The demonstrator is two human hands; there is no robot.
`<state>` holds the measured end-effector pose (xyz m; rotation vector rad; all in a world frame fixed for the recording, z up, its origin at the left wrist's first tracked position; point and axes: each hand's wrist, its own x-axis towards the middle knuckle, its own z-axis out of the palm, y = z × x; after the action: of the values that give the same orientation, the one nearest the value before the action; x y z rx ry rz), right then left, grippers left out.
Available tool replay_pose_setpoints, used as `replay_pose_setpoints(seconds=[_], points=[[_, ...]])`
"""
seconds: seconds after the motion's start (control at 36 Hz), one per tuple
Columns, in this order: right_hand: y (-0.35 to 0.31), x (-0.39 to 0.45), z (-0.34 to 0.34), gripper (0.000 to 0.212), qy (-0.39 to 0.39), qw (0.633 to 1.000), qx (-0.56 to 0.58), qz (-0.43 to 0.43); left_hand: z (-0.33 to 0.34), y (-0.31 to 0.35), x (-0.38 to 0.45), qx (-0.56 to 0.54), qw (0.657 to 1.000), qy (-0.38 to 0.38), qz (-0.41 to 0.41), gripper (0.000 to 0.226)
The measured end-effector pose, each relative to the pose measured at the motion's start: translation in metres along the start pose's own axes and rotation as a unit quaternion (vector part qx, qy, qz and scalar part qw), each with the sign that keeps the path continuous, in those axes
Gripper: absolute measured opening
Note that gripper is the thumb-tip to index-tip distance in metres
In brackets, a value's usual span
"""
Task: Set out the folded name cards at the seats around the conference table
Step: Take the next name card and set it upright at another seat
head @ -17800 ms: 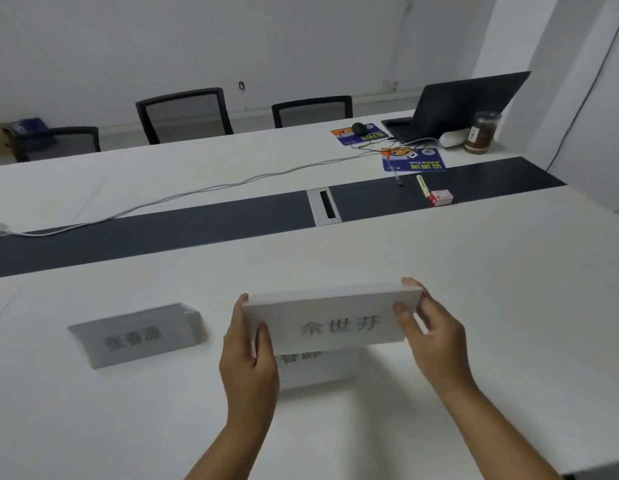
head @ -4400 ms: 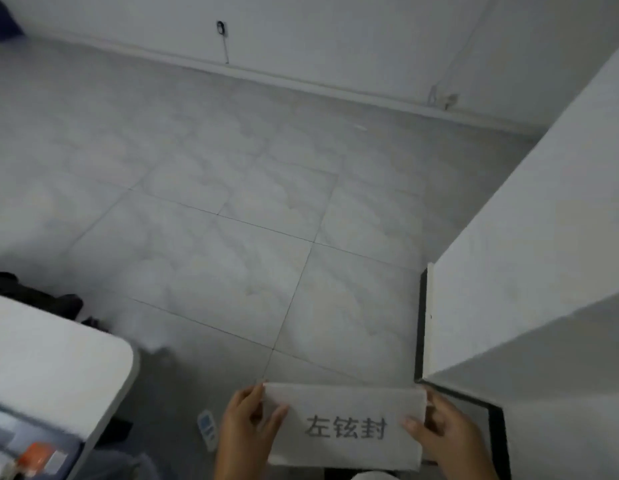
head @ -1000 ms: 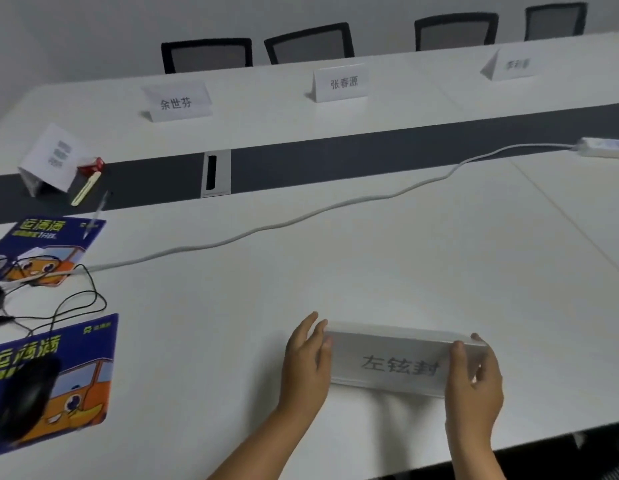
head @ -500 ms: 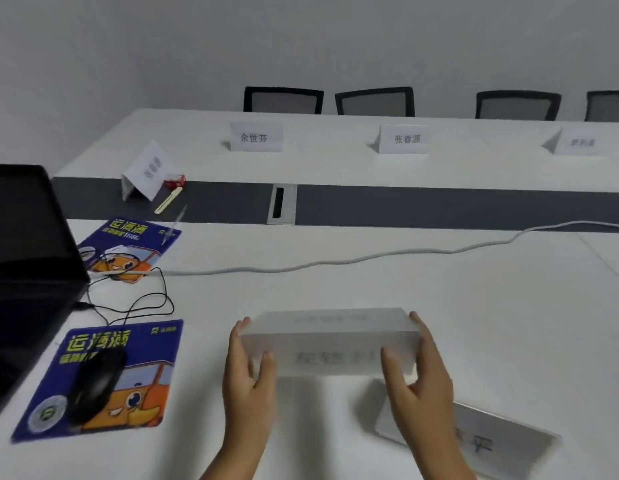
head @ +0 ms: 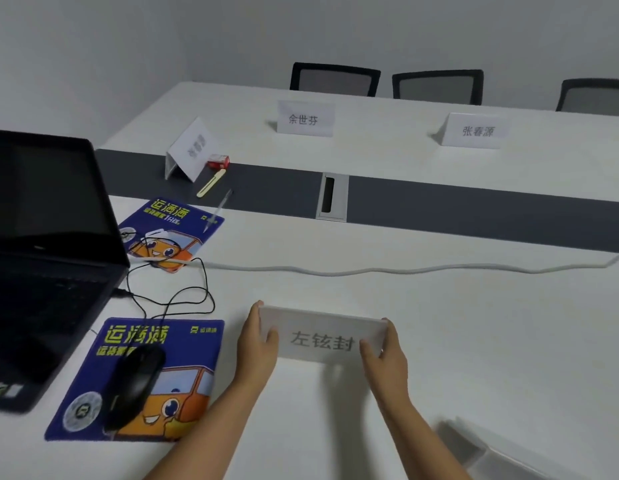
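A white folded name card (head: pixel 322 335) with dark characters is on or just above the white conference table (head: pixel 474 341), in front of me. My left hand (head: pixel 256 344) grips its left end and my right hand (head: pixel 384 358) grips its right end. Across the table stand two more name cards (head: pixel 305 118) (head: pixel 474 130), and a third card (head: pixel 192 148) stands at the table's left end. Another folded card (head: pixel 488 452) lies at the bottom right, partly cut off.
An open black laptop (head: pixel 41 258) sits at the left. A black mouse (head: pixel 134 382) rests on a blue mouse pad (head: pixel 183 386), with a second pad (head: pixel 169 230) behind. A white cable (head: pixel 387 271) crosses the table. Black chairs (head: pixel 335 79) stand on the far side.
The card has come down and a little away from me, its printed face now turned toward me. My view has shifted left, and the card at bottom right has slid toward the frame's corner.
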<state>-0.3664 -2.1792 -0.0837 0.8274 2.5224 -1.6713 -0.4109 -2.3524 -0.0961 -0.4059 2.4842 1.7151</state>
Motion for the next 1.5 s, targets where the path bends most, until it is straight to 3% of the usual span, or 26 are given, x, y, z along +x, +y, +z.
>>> replay_pose_setpoints(seconds=[0.14,0.19,0.28,0.42,0.5,0.72,0.94,1.11,1.5], points=[[0.006,0.013,0.004,0.081,0.020,1.000,0.001,-0.017,0.006,-0.003,0.016,-0.017,1.000,-0.009,0.008,0.060],[0.015,0.013,0.003,0.067,0.042,0.999,-0.010,-0.015,0.006,-0.008,0.013,-0.004,1.000,0.005,0.006,0.059],[0.033,0.017,0.005,0.033,0.115,0.983,-0.141,0.005,0.002,-0.025,0.001,0.019,0.998,0.067,0.002,0.039],[0.042,0.023,0.007,0.015,0.168,0.966,-0.195,-0.018,-0.004,-0.032,-0.016,0.098,0.989,0.107,0.033,0.028],[0.064,0.055,0.030,0.016,0.183,0.958,-0.222,0.012,0.011,-0.056,0.012,0.120,0.990,0.079,0.005,0.023],[0.053,0.061,0.029,0.049,0.226,0.945,-0.219,-0.088,0.014,-0.044,0.029,0.132,0.987,0.093,0.020,0.024],[0.053,0.067,0.036,0.038,0.182,0.945,-0.232,-0.142,0.016,-0.044,0.051,0.169,0.976,0.136,0.023,0.028],[0.048,0.069,0.047,0.036,0.139,0.949,-0.225,-0.169,0.019,-0.047,0.054,0.188,0.969,0.157,0.024,0.045],[0.046,0.074,0.059,0.033,0.132,0.937,-0.227,-0.232,0.009,-0.049,0.066,0.191,0.966,0.173,0.027,0.048]])
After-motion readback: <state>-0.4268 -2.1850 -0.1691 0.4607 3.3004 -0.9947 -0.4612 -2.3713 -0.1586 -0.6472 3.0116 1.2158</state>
